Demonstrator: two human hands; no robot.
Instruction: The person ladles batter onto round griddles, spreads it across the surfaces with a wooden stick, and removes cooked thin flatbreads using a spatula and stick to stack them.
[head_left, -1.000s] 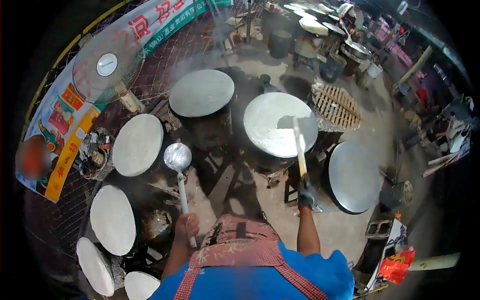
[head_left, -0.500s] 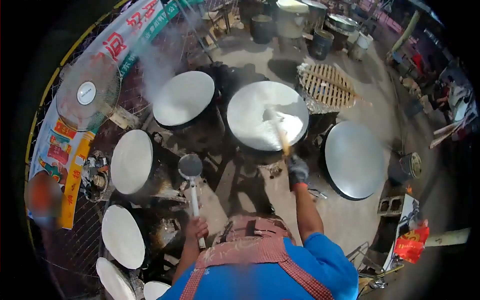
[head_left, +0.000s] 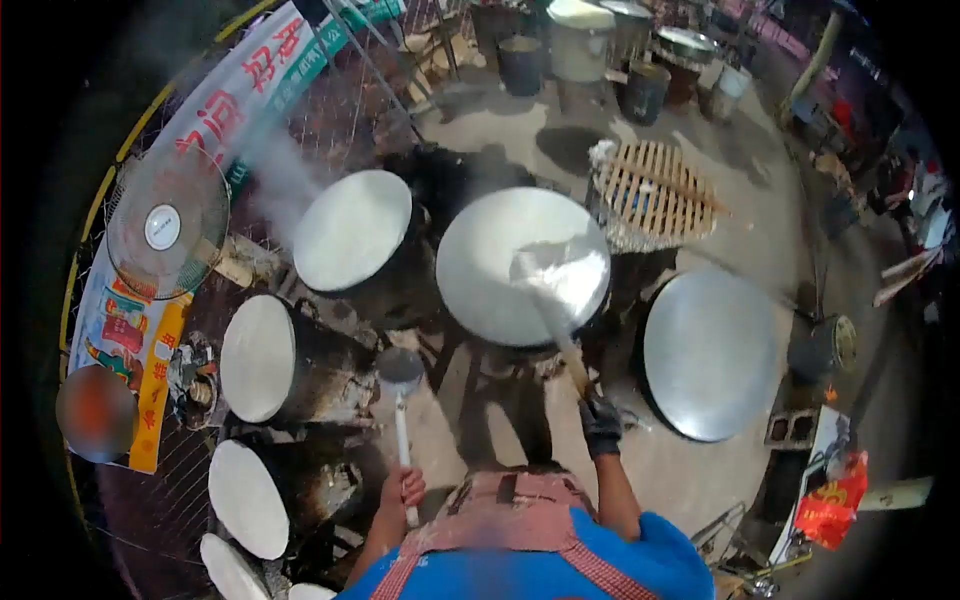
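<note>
The broad middle griddle (head_left: 480, 230) lies in front of the person, its round top covered by a pale layer that looks wet and shiny on the right. The right-hand griddle (head_left: 710, 350) is apart from it, with a smooth, grey surface, while the steaming griddle (head_left: 352, 225) sits on the other side, paler and tipped in this view. Beyond, to the right of the middle griddle, is a slatted rack (head_left: 655, 190). The long-handled paddle (head_left: 572, 365) reaches over the middle griddle's near rim, its flat end over the shiny patch; it seems to touch the layer, though blur hides the exact contact. Good strokes here would, I judge, keep that end nearly flat, with light, even pressure, and follow the curve towards the rim without digging in or dragging bare streaks. The ladle (head_left: 401, 368) is best kept low and clear of that sweep, bowl away from the rims. The gloved right hand (head_left: 602, 427) is closed round the paddle's handle, and the bare left hand (head_left: 404, 488) grips the ladle's handle near its lower end.
</note>
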